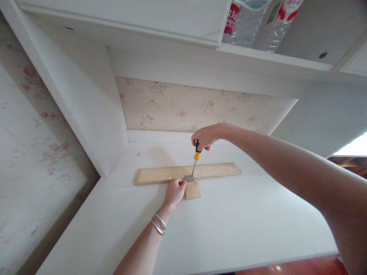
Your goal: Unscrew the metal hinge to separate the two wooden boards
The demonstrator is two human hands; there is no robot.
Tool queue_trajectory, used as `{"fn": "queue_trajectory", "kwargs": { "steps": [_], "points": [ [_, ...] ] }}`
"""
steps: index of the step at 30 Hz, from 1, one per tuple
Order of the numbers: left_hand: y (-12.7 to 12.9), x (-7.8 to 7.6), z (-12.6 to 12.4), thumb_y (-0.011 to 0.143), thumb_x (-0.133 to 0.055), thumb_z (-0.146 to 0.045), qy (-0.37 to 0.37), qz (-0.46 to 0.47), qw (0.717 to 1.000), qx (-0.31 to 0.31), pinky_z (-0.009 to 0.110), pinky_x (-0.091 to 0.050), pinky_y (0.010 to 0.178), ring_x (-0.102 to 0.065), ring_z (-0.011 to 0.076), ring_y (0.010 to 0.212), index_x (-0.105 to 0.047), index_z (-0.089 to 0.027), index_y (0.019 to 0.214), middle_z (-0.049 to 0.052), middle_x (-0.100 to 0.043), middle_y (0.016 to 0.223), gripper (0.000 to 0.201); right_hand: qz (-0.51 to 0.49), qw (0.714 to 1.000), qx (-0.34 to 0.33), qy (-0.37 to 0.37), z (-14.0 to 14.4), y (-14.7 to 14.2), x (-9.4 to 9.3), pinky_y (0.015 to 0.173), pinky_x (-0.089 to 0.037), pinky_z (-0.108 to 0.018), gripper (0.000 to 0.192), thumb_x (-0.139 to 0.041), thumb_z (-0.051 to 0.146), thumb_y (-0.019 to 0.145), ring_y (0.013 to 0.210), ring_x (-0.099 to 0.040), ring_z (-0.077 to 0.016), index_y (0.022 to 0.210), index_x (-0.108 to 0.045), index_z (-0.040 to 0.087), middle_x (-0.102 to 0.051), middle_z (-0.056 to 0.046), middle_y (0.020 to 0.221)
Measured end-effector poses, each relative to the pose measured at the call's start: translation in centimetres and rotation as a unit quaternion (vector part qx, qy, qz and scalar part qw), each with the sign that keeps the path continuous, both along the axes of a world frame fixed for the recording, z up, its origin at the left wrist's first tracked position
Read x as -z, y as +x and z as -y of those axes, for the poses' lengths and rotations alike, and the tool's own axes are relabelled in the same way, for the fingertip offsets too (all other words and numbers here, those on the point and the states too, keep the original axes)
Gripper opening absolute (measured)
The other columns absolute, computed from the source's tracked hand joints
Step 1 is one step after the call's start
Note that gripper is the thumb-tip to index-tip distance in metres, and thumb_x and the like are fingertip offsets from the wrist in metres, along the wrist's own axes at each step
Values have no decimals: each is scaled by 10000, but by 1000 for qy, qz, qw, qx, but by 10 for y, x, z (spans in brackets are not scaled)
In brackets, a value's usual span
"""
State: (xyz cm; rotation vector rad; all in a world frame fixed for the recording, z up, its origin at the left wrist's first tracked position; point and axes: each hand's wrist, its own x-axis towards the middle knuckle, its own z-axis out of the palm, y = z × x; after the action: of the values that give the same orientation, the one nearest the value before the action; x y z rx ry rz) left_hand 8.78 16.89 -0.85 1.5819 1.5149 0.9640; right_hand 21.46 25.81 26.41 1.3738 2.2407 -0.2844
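A long wooden plank [160, 174] lies across the white desk top [229, 221], with a short wooden piece [193, 190] butted against its near edge. A small metal hinge [189, 178] sits over the joint. My right hand [204, 137] grips the yellow and black handle of a screwdriver [196, 157], held nearly upright with its tip on the hinge. My left hand [174, 191], with metal bangles at the wrist, pinches the left side of the hinge and rests on the wood.
White side panels and a floral wallpaper back wall [186, 107] enclose the desk. An overhead shelf [258, 49] holds plastic bottles [246, 23]. The desk's front edge runs along the bottom, with reddish floor below it.
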Motion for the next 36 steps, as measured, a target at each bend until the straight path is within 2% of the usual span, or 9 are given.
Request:
{"fn": "queue_trajectory", "kwargs": {
  "steps": [4,9,13,16,19,22,28,31,36],
  "points": [
    [-1,-2,1,837,-493,-376,-9,-3,1000,2,239,-345,599,-611,163,717,-658,-163,725,49,-690,760,292,-45,998,36,-4,1,0,1,581,-467,-296,688,-690,463,687,744,-649,-212,1289,-454,227,-656,-95,1047],
    [-1,-2,1,835,-496,-384,-11,1,1000,-2,243,-357,611,-614,172,739,-666,-165,752,57,-694,787,289,4,1000,7,-13,1,1,2,589,-455,-295,399,-633,388,752,682,-650,-196,1086,-603,171,-682,-86,910],
    [0,-1,1,836,-494,-380,-7,4,1000,-3,244,-355,607,-614,168,728,-661,-167,736,53,-694,775,288,-58,998,14,-11,-1,3,3,564,-462,-269,729,-728,408,649,769,-643,-199,1299,-445,237,-635,-94,1108],
    [0,0,0,837,-495,-379,-3,8,1000,-6,244,-359,615,-614,165,728,-664,-172,747,48,-694,776,282,-19,998,65,-6,0,2,2,580,-468,-296,582,-581,527,767,709,-647,-204,1207,-527,151,-678,-118,941],
    [0,1,0,834,-501,-378,-1,9,1000,-6,244,-368,630,-617,168,745,-671,-176,769,47,-697,795,271,-5,999,27,-15,2,0,0,599,-466,-284,435,-658,418,735,693,-648,-188,1085,-593,168,-686,-83,887],
    [0,1,-1,834,-501,-368,0,-1,1000,-3,244,-367,629,-616,168,744,-667,-173,758,49,-697,795,267,-45,997,34,-46,3,0,-1,577,-480,-275,645,-739,409,657,732,-651,-190,1227,-504,220,-660,-84,1042],
    [0,0,-1,839,-496,-360,-7,-5,1000,-1,241,-356,610,-611,163,724,-653,-161,740,55,-691,777,272,5,1000,29,-8,0,2,2,591,-470,-299,433,-633,429,765,683,-649,-195,1104,-596,161,-671,-108,964],
    [0,-1,0,839,-498,-364,-8,4,1000,3,241,-361,619,-613,163,733,-655,-162,744,57,-693,789,273,-32,999,17,-15,0,3,2,568,-474,-277,636,-726,403,670,769,-643,-202,1239,-498,234,-624,-97,1123],
    [0,-3,0,837,-500,-368,-12,8,1000,-2,243,-367,624,-612,167,743,-654,-160,745,60,-693,797,275,-7,998,62,8,2,2,-2,604,-475,-318,452,-550,505,791,670,-654,-201,1060,-586,144,-675,-97,864]
  ]
}}
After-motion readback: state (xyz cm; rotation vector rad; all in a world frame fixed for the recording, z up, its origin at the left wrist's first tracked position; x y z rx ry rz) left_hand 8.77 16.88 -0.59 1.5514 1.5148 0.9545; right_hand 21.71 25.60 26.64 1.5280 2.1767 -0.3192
